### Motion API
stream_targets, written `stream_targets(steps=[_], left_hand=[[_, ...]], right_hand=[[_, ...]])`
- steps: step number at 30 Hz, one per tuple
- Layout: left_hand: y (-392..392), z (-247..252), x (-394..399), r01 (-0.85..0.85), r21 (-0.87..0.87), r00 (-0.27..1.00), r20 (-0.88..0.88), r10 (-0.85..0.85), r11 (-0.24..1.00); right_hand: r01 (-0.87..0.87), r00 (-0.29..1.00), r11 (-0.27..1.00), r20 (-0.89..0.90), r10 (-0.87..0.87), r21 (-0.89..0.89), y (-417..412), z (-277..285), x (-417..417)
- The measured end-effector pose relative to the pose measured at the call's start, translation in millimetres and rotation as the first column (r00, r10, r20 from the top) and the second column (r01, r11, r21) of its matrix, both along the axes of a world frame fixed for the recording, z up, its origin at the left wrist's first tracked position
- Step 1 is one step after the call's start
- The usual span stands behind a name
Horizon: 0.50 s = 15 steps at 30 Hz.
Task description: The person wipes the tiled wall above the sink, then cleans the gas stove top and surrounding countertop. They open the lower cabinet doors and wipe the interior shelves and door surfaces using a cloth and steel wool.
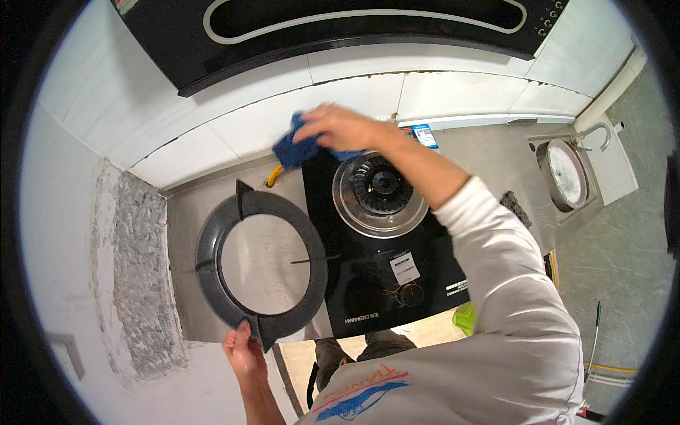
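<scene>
My left hand point(245, 348) grips the near rim of a dark ring-shaped pan support point(212, 289), which is over the steel counter at the left of the stove. The ring's right side overlaps the edge of a black gas cooktop point(361, 297). Across the stove, my right hand point(340, 127) holds a blue cloth point(297, 146) at the cooktop's back left corner, close to the tiled wall. The round burner point(383, 183) sits uncovered in its shiny metal drip ring point(372, 227), below my right forearm.
A yellow gas hose point(274, 174) passes through the counter point(183, 228). A dark scouring pad point(515, 207) lies to the right, before a sink point(591, 186) holding a round pan point(566, 172) under a faucet point(595, 133). The black range hood point(340, 32) overhangs the back.
</scene>
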<state>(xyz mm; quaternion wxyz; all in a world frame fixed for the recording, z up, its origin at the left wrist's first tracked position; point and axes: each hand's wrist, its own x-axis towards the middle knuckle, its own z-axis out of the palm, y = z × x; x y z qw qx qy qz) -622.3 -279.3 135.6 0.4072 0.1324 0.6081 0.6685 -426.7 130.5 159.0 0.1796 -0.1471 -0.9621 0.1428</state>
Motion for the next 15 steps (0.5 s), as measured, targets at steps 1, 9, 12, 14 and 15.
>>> stream_targets(steps=[1,9,12,14,15], left_hand=[[-1.5,-7.7,3.0,-0.010,0.030,0.999,0.034,0.009,0.999],[-11.6,-17.6,10.4,-0.040,-0.024,0.979,0.200,0.044,0.999],[-11.2,-20.9,6.9,-0.089,-0.045,0.983,0.155,0.095,0.995],[-6.1,-19.4,5.3,-0.071,-0.028,0.982,0.175,0.075,0.997],[-4.9,-18.3,3.9,-0.063,-0.022,0.981,0.182,0.066,0.998]], right_hand=[[-0.009,0.982,0.999,0.190,0.016,-0.034,5.9,-14.6,-9.6],[0.082,0.950,0.994,0.306,-0.056,-0.071,44.0,-51.2,68.7],[0.276,0.896,0.960,0.375,-0.238,-0.051,35.7,-42.3,127.4],[0.316,0.883,0.948,0.376,-0.281,-0.035,23.6,-36.8,164.3],[0.325,0.876,0.946,0.384,-0.293,-0.020,17.7,-35.6,179.8]])
